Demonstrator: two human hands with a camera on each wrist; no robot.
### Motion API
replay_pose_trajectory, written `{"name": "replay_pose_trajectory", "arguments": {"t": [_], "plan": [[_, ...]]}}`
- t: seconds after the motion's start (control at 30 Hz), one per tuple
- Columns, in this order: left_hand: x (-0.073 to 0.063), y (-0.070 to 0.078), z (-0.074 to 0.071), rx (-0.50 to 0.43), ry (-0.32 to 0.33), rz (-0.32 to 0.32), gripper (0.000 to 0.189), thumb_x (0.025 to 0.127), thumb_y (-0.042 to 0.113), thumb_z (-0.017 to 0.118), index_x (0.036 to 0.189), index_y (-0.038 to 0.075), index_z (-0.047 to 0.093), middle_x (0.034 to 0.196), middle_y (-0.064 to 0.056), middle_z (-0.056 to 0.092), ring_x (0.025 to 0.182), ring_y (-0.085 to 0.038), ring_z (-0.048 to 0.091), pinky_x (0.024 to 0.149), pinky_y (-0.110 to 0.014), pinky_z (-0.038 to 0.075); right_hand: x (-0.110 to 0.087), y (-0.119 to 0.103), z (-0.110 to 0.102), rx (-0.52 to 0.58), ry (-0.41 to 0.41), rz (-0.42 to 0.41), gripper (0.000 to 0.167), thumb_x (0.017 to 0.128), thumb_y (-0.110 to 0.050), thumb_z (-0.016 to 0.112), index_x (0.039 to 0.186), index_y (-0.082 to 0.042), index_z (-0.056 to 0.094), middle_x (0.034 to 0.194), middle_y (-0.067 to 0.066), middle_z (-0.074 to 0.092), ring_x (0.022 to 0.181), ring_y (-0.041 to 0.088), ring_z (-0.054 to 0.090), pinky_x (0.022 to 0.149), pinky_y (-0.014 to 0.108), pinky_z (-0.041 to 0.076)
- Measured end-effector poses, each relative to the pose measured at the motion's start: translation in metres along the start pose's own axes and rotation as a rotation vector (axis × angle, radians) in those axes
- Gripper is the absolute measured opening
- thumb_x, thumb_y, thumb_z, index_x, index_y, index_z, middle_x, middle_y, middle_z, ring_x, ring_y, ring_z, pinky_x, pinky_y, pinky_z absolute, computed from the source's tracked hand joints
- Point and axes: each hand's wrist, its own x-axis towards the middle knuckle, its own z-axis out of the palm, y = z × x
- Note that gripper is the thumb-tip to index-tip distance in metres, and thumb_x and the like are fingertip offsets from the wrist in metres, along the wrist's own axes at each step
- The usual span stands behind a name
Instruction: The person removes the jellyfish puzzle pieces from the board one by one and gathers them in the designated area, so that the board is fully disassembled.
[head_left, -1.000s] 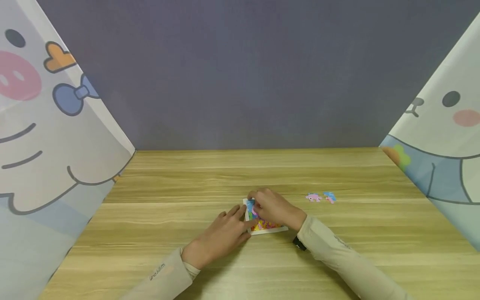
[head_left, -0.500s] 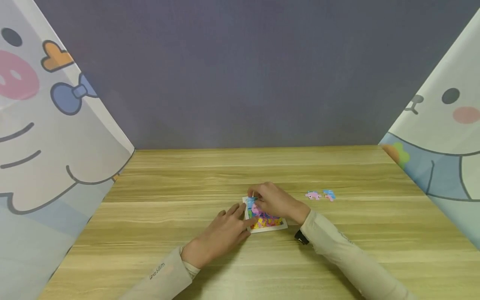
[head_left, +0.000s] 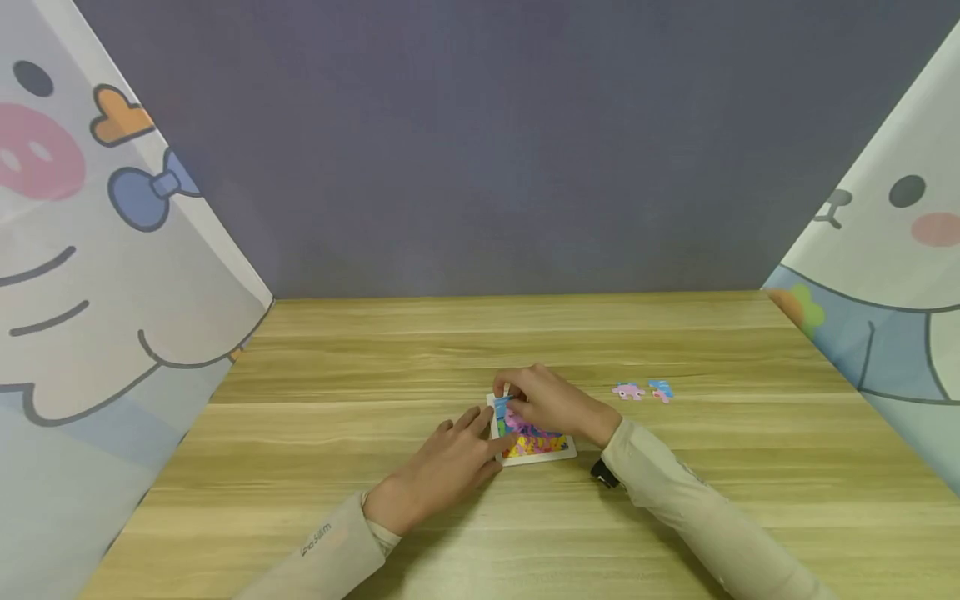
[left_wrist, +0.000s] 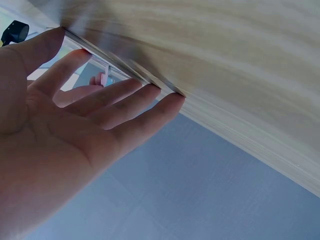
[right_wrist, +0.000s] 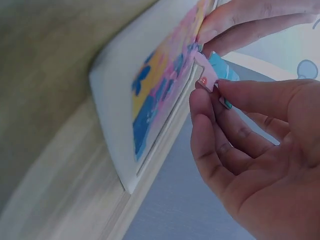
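Observation:
A small jigsaw puzzle in a white tray (head_left: 537, 459) lies on the table, its picture pink, yellow and blue. My left hand (head_left: 450, 467) rests along the tray's left side, fingers fairly straight and spread; in the left wrist view the fingertips (left_wrist: 172, 100) touch down at the edge. Over the tray's upper left part, my right hand (head_left: 551, 406) pinches a puzzle piece between thumb and fingers. That puzzle piece (right_wrist: 223, 70), blue with a green edge, appears tilted in the right wrist view. The right hand hides the tray's upper right part.
Two loose puzzle pieces lie right of the tray: a pink one with an eye (head_left: 628, 391) and a blue and pink one (head_left: 661, 390). A grey wall (head_left: 480, 150) stands behind the wooden table (head_left: 337, 350), with cartoon-printed panels either side.
My right hand has shifted slightly up and right, showing more of the puzzle's picture. The left hand stays in place at the tray's edge.

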Motion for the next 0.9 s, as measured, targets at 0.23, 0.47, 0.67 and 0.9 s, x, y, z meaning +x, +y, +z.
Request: {"name": "replay_pose_trajectory", "arguments": {"t": [0.23, 0.47, 0.67, 0.9], "plan": [[0.000, 0.000, 0.000, -0.006, -0.009, 0.006, 0.041, 0.100, 0.032, 0.061, 0.140, 0.023, 0.060, 0.146, -0.025, 0.047, 0.130, -0.042, 0.050, 0.085, -0.056, 0.055, -0.003, -0.004, 0.003, -0.056, 0.038, -0.013, 0.012, 0.095, 0.001, 0.060, 0.104, -0.007, 0.064, 0.078, 0.001, 0.068, 0.058, 0.003, 0.055, 0.054, 0.022, 0.049], [-0.001, 0.001, 0.000, -0.001, 0.001, 0.007, 0.038, 0.100, 0.031, 0.062, 0.137, 0.023, 0.062, 0.144, -0.024, 0.049, 0.129, -0.042, 0.051, 0.085, -0.056, 0.055, -0.011, -0.009, 0.003, -0.095, 0.120, -0.041, 0.015, 0.096, 0.000, 0.059, 0.107, -0.009, 0.065, 0.084, 0.000, 0.069, 0.066, 0.004, 0.058, 0.059, 0.022, 0.051], [-0.001, 0.001, -0.001, -0.013, -0.006, 0.006, 0.040, 0.100, 0.031, 0.062, 0.139, 0.022, 0.061, 0.144, -0.026, 0.049, 0.129, -0.044, 0.051, 0.085, -0.056, 0.055, -0.024, -0.009, 0.001, -0.157, 0.206, -0.108, 0.016, 0.094, 0.003, 0.061, 0.104, -0.008, 0.066, 0.087, -0.001, 0.068, 0.070, 0.003, 0.058, 0.061, 0.020, 0.051], [-0.001, 0.000, 0.001, 0.008, 0.022, 0.007, 0.038, 0.100, 0.031, 0.063, 0.137, 0.024, 0.062, 0.141, -0.025, 0.052, 0.128, -0.041, 0.053, 0.084, -0.052, 0.056, -0.035, -0.004, -0.011, -0.224, 0.228, -0.080, 0.016, 0.093, 0.001, 0.065, 0.105, -0.008, 0.067, 0.089, 0.000, 0.069, 0.071, 0.002, 0.059, 0.063, 0.019, 0.052]]}}
